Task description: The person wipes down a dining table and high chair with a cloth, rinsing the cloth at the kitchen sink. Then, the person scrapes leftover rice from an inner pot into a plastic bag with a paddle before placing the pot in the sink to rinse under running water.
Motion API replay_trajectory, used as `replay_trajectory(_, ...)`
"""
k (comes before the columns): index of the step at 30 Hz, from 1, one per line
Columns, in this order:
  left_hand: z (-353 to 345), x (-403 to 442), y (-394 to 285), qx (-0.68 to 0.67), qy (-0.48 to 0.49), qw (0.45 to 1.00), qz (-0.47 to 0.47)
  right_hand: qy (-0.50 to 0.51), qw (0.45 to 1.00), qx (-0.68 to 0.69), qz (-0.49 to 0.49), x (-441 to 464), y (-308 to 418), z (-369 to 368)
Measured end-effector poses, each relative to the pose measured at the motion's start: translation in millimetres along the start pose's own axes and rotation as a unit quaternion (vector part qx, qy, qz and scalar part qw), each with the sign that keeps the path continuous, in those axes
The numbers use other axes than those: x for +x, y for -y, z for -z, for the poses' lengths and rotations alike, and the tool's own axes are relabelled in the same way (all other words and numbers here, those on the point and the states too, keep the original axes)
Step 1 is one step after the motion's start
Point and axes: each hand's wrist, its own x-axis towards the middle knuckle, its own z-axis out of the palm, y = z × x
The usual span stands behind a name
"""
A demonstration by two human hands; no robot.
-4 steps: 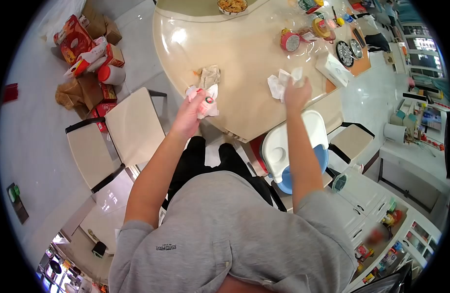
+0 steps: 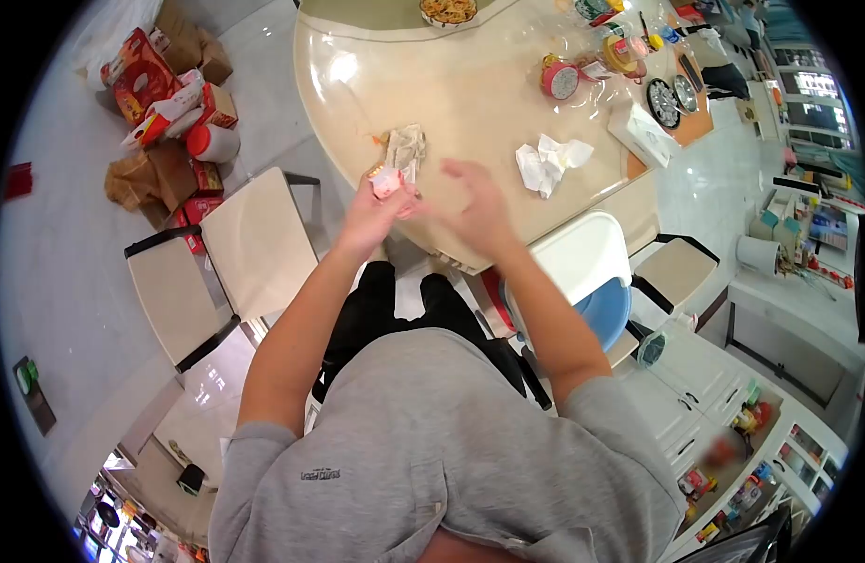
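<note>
My left hand (image 2: 368, 218) is closed round a small white and pink packet (image 2: 386, 181) at the table's near left edge. To its right, my right hand (image 2: 476, 208) hangs over the table with its fingers apart and nothing in them; motion blurs it slightly. A crumpled, brownish used tissue (image 2: 406, 147) lies just beyond the packet, beside a small orange smear. Farther right on the table rests a crumpled white tissue (image 2: 551, 164), touched by neither hand.
The beige table (image 2: 451, 113) bears a noodle bowl (image 2: 447, 10), a red-lidded jar (image 2: 560, 80), a tissue box (image 2: 643, 133) and a black tray (image 2: 663, 103). A white high chair (image 2: 587, 249) stands at the near right. Chairs and boxes (image 2: 169, 174) are on the left.
My right hand has let go of the white tissue and moved left toward my left hand. The packet in my left hand has turned a little.
</note>
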Motion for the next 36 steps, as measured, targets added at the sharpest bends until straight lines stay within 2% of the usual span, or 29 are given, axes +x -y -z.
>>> replay_trajectory(1, -5, -3, -1, 0.03, 0.013, 0.999, -0.014, 0.007, 0.998, -0.005, 0.067, -4, 15, -12)
replay_trajectory(5, 6, 2, 12, 0.069, 0.027, 0.996, -0.044, 0.042, 0.999, 0.019, 0.022, -5, 20, -41)
replay_trajectory(7, 9, 3, 23, 0.101, 0.051, 0.993, -0.035, 0.094, 0.984, 0.114, -0.104, -12, 14, -39)
replay_trajectory(8, 11, 2, 26, 0.099, 0.047, 0.993, -0.032, 0.098, 0.983, 0.115, -0.106, -12, 15, -37)
replay_trajectory(10, 17, 2, 32, 0.163, -0.003, 0.986, -0.02, 0.163, 0.938, 0.197, -0.235, -9, 15, -27)
replay_trajectory(11, 19, 2, 34, 0.161, -0.006, 0.987, -0.018, 0.167, 0.937, 0.198, -0.236, -10, 5, -28)
replay_trajectory(13, 23, 1, 38, 0.026, -0.114, 0.993, 0.014, 0.095, 0.908, 0.294, -0.282, -8, -25, -32)
replay_trajectory(14, 30, 2, 42, 0.027, -0.118, 0.992, 0.017, 0.051, 0.92, 0.288, -0.261, 0, -38, -34)
replay_trajectory(15, 40, 4, 49, -0.127, -0.121, 0.982, 0.069, 0.008, 0.93, 0.281, -0.239, 12, -53, -36)
replay_trajectory(16, 49, 5, 55, -0.279, -0.122, 0.945, 0.118, -0.025, 0.963, 0.169, -0.207, 24, -71, -32)
replay_trajectory(17, 55, 2, 58, -0.28, -0.128, 0.944, 0.12, -0.058, 0.982, 0.053, -0.171, 35, -90, -28)
replay_trajectory(19, 67, -5, 64, -0.384, -0.099, 0.908, 0.135, -0.137, 0.972, -0.011, -0.19, 53, -119, -29)
replay_trajectory(20, 72, -9, 70, -0.385, -0.104, 0.907, 0.137, -0.132, 0.972, -0.01, -0.193, 51, -124, -30)
replay_trajectory(22, 81, -15, 78, -0.408, -0.159, 0.888, 0.14, -0.122, 0.956, 0.128, -0.232, 48, -132, -32)
replay_trajectory(23, 86, -18, 82, -0.411, -0.161, 0.886, 0.142, -0.119, 0.957, 0.126, -0.234, 42, -129, -33)
replay_trajectory(24, 91, -20, 87, -0.419, -0.168, 0.881, 0.144, -0.166, 0.961, -0.011, -0.221, 34, -118, -32)
replay_trajectory(26, 101, -19, 101, -0.43, -0.175, 0.874, 0.145, -0.169, 0.958, -0.13, -0.19, 6, -83, -35)
replay_trajectory(29, 111, -11, 125, -0.47, -0.183, 0.858, 0.097, -0.022, 0.987, -0.145, -0.068, -24, -48, -91)
replay_trajectory(31, 109, 2, 131, -0.484, -0.19, 0.849, 0.092, -0.019, 0.981, -0.168, -0.091, 7, -7, -124)
replay_trajectory(35, 97, 2, 124, -0.515, -0.198, 0.829, 0.087, -0.056, 0.972, -0.212, -0.085, 28, -43, -173)
replay_trajectory(36, 99, -2, 125, -0.52, -0.2, 0.826, 0.084, -0.055, 0.981, -0.179, -0.059, 28, -58, -173)
